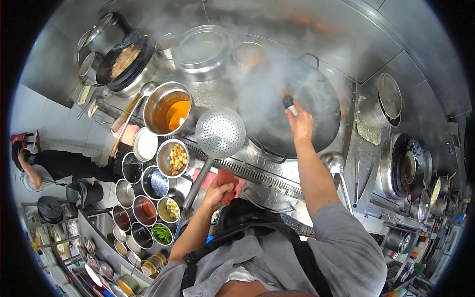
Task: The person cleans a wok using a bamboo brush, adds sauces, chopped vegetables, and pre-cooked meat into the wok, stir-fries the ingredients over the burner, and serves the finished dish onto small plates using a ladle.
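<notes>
A large dark wok (316,116) sits on the range, with steam covering much of its left side. Over it, my right hand (300,121) is closed around a short white and dark handle (290,103); steam blurs its far end, so I cannot tell the kind of tool. My left hand (217,193) grips a folded red cloth (227,184) at the range's front edge. Just left of that hand runs the handle of a perforated skimmer (220,132), whose round head rests near a metal pot of orange oil (174,113).
Several seasoning pots stand at left, among them a bowl of browned pieces (177,158) and chopped greens (162,233). A second wok (124,62) holds food at the back left. A ladle (334,162) lies right of the wok. Another person (64,166) is at far left.
</notes>
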### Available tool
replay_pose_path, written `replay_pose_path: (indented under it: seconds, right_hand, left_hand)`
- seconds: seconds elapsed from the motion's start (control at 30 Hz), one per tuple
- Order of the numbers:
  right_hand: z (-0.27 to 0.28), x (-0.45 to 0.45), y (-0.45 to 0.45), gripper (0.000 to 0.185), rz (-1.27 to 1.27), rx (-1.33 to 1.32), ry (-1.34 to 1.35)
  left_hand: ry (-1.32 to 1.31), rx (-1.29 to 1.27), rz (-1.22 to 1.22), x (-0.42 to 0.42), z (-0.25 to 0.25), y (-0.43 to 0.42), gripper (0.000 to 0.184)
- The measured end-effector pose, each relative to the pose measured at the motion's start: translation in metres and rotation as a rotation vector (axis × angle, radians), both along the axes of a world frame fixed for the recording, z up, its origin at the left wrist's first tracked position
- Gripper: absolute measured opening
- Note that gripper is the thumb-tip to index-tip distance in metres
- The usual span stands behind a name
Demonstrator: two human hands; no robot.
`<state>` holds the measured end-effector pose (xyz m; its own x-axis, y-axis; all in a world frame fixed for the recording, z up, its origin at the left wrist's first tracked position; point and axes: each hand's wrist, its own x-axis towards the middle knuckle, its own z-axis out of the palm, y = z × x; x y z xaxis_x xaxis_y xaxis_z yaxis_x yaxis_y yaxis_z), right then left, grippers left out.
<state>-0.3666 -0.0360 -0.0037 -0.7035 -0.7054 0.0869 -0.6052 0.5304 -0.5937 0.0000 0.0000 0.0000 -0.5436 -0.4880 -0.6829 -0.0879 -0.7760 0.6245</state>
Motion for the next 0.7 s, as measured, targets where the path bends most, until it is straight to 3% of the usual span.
replay_pose_path:
  seconds: [0.07, 0.1, 0.17, 0.23, 0.3, 0.37, 0.47, 0.6, 0.63, 0.7]
  right_hand:
    - [0.025, 0.003, 0.006, 0.051, 0.157, 0.079, -0.192]
    - [0.051, -0.022, 0.016, 0.051, 0.146, -0.008, -0.119]
    - [0.072, -0.051, 0.080, 0.051, 0.507, 0.116, -0.102]
    - [0.087, -0.112, 0.137, 0.049, 0.500, 0.291, -0.135]
    - [0.119, -0.162, 0.164, 0.049, 0.273, 0.457, 0.175]
    - [0.142, -0.184, 0.172, 0.049, 0.007, 0.244, 0.294]
    - [0.161, -0.156, 0.174, 0.046, -0.084, 0.072, 0.283]
    - [0.122, -0.131, 0.215, 0.047, 0.015, -0.046, 0.140]
    - [0.111, -0.121, 0.226, 0.047, 0.028, 0.061, 0.097]
    - [0.097, -0.101, 0.248, 0.047, 0.074, 0.189, 0.049]
  left_hand:
    - [0.054, -0.035, 0.090, -0.032, 0.000, -0.021, 0.043]
    - [0.206, -0.156, 0.068, -0.072, -0.006, -0.044, 0.032]
    - [0.158, -0.037, 0.127, -0.103, 0.009, -0.050, 0.030]
    - [0.081, -0.038, 0.126, -0.140, 0.013, -0.050, 0.030]
    - [0.004, -0.054, 0.130, -0.170, 0.008, -0.057, 0.032]
    - [0.154, 0.087, 0.009, -0.191, -0.015, -0.062, 0.028]
    - [0.087, -0.094, 0.112, -0.216, -0.043, -0.068, 0.021]
    - [0.218, 0.087, -0.028, -0.190, -0.036, -0.074, 0.020]
    - [0.212, 0.087, -0.012, -0.186, -0.030, -0.071, 0.020]
    - [0.131, -0.043, 0.267, -0.173, -0.020, -0.058, 0.023]
